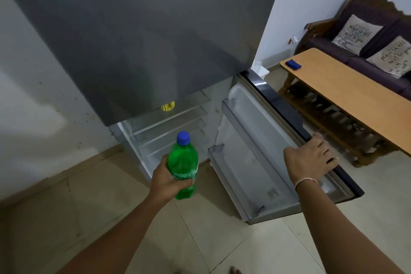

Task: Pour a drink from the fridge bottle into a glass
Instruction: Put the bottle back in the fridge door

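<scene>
head view: the bottle [182,162], green with a blue cap [183,137], stands upright in the left hand [169,179], whose fingers curl round its lower half over the label. it is held in the air in front of the open lower part of the fridge [142,35], above the floor [200,229], clear of the shelves [171,127] behind it. on the top shelf, at the lower edge of the shut grey upper door, something small and yellow [168,107] shows. the lower door [262,153] is swung out to the right, its inner racks facing up toward the camera. the right hand [311,158] rests on the door's dark outer edge, fingers spread and hooked over that edge, a thin band [304,181] on the wrist. beyond the door a wooden table [347,100] runs along the right side, with a small blue thing [293,64] near its far corner. behind the table a dark sofa [364,60] carries two printed cushions [357,33], side by side.
</scene>
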